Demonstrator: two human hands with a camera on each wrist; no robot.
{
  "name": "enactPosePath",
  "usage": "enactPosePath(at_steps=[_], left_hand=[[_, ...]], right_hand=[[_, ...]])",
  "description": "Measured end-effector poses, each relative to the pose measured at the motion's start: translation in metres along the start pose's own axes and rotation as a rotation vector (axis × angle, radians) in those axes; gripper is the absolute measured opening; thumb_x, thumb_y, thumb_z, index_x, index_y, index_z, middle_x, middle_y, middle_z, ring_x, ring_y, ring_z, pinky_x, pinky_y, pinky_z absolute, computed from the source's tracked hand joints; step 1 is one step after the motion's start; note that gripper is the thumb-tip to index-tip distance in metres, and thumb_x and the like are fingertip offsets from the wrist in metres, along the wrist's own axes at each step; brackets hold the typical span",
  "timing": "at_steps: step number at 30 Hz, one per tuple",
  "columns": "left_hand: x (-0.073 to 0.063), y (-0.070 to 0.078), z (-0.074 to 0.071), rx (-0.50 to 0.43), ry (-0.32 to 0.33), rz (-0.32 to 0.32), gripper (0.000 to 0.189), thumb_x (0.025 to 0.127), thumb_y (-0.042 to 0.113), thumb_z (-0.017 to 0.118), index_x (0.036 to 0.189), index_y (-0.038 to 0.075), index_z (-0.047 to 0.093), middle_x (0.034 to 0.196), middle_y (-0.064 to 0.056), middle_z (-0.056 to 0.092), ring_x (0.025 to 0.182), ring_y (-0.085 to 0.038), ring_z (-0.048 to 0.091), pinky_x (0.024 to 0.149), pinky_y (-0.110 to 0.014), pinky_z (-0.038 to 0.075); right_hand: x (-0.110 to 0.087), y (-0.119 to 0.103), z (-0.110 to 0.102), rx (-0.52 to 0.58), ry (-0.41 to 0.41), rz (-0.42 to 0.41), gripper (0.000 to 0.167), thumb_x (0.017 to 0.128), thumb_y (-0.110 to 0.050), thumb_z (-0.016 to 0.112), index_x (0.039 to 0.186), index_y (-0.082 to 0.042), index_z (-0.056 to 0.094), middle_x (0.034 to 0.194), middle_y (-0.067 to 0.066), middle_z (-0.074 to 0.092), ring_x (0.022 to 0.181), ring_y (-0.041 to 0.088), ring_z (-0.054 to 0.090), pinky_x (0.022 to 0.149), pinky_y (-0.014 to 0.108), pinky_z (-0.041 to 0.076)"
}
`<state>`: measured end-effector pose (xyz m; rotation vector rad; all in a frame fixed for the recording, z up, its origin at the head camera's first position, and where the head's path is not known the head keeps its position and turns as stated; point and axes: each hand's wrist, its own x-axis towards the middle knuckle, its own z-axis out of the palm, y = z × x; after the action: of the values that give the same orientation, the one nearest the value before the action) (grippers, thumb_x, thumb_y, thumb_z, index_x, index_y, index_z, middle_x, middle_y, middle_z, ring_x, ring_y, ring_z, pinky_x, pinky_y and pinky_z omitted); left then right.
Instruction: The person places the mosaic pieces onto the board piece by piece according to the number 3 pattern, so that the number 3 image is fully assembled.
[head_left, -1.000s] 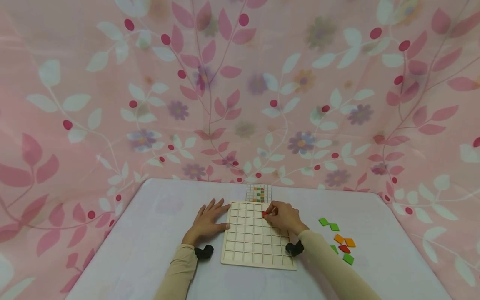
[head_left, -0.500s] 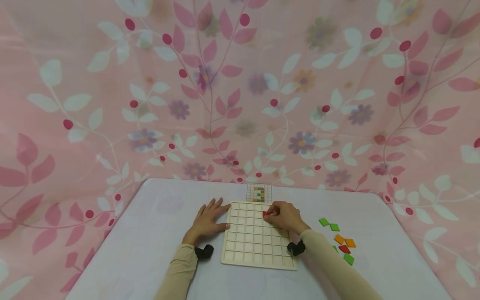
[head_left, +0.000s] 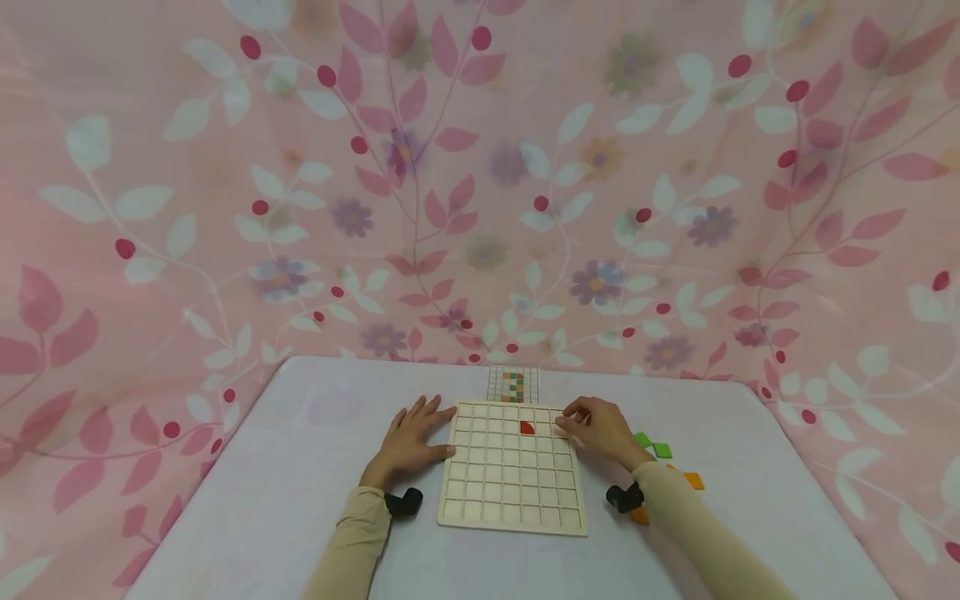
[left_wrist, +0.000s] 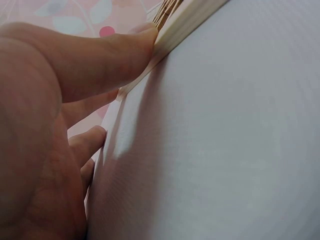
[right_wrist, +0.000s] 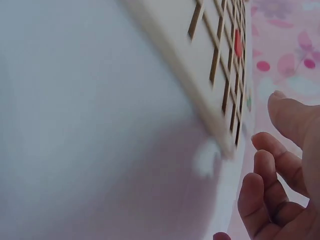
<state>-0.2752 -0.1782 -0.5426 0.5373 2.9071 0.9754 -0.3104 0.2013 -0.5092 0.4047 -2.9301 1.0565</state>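
A wooden grid board (head_left: 493,479) lies on the white table. One red tile (head_left: 527,427) with a rounded corner sits in a square of its second row. My left hand (head_left: 411,442) rests at the board's left edge, thumb and index fingertip touching the rim, fingers spread. In the left wrist view the thumb (left_wrist: 110,62) presses the board's side. My right hand (head_left: 602,429) hovers by the board's upper right corner. In the right wrist view its fingers (right_wrist: 251,197) are loosely bent, with nothing between them and the thumb.
Behind the board lies a pattern card (head_left: 513,385) with small coloured squares. To the right are green tiles (head_left: 662,451) and orange tiles (head_left: 694,481), partly hidden by the right arm. A floral curtain (head_left: 480,183) hangs behind the table.
My right hand has let go of the red tile and moved right, off the tile's square. The red tile now shows fully in the board. My left hand stays at the edge.
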Motion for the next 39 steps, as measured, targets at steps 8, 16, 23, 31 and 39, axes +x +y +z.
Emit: enactPosePath(at_steps=[8, 16, 23, 31, 39], left_hand=[[0.001, -0.002, 0.003, -0.009, -0.003, 0.002, 0.075, 0.094, 0.038, 0.079, 0.158, 0.011, 0.052, 0.172, -0.021, 0.031, 0.162, -0.047, 0.019, 0.127, -0.074, 0.009], [0.003, -0.002, 0.003, -0.009, 0.0, 0.008, 0.076, 0.092, 0.039, 0.08, 0.157, 0.011, 0.053, 0.172, -0.02, 0.032, 0.162, -0.048, 0.02, 0.126, -0.074, 0.01], [0.002, -0.003, 0.002, 0.004, -0.005, 0.0, 0.074, 0.094, 0.037, 0.078, 0.158, 0.011, 0.052, 0.172, -0.021, 0.032, 0.162, -0.048, 0.02, 0.126, -0.074, 0.01], [0.0, -0.001, -0.001, -0.012, 0.011, 0.021, 0.073, 0.094, 0.036, 0.078, 0.157, 0.011, 0.053, 0.171, -0.022, 0.033, 0.162, -0.048, 0.02, 0.126, -0.075, 0.01], [0.0, -0.003, 0.0, -0.007, 0.016, 0.021, 0.073, 0.094, 0.038, 0.077, 0.157, 0.013, 0.053, 0.172, -0.02, 0.033, 0.162, -0.048, 0.02, 0.126, -0.074, 0.01]], right_hand=[[-0.018, 0.041, -0.022, -0.187, 0.128, 0.002, 0.031, 0.098, -0.033, 0.077, 0.113, -0.006, 0.075, 0.108, 0.017, 0.068, 0.098, 0.031, 0.062, 0.08, 0.05, 0.054], [-0.044, 0.064, -0.039, -0.279, 0.163, 0.073, 0.048, 0.098, -0.041, 0.075, 0.126, -0.003, 0.068, 0.13, 0.028, 0.056, 0.116, 0.044, 0.051, 0.093, 0.064, 0.044], [-0.054, 0.084, -0.05, -0.321, 0.116, 0.072, 0.049, 0.097, -0.045, 0.076, 0.122, -0.004, 0.07, 0.117, 0.022, 0.065, 0.103, 0.037, 0.059, 0.083, 0.06, 0.052], [-0.058, 0.096, -0.06, -0.24, 0.077, 0.048, 0.048, 0.095, -0.041, 0.079, 0.119, 0.0, 0.068, 0.101, 0.011, 0.066, 0.091, 0.024, 0.06, 0.081, 0.045, 0.054], [-0.06, 0.097, -0.071, -0.167, -0.003, 0.066, 0.045, 0.093, -0.041, 0.08, 0.111, -0.001, 0.067, 0.105, 0.013, 0.069, 0.094, 0.025, 0.063, 0.085, 0.045, 0.057]])
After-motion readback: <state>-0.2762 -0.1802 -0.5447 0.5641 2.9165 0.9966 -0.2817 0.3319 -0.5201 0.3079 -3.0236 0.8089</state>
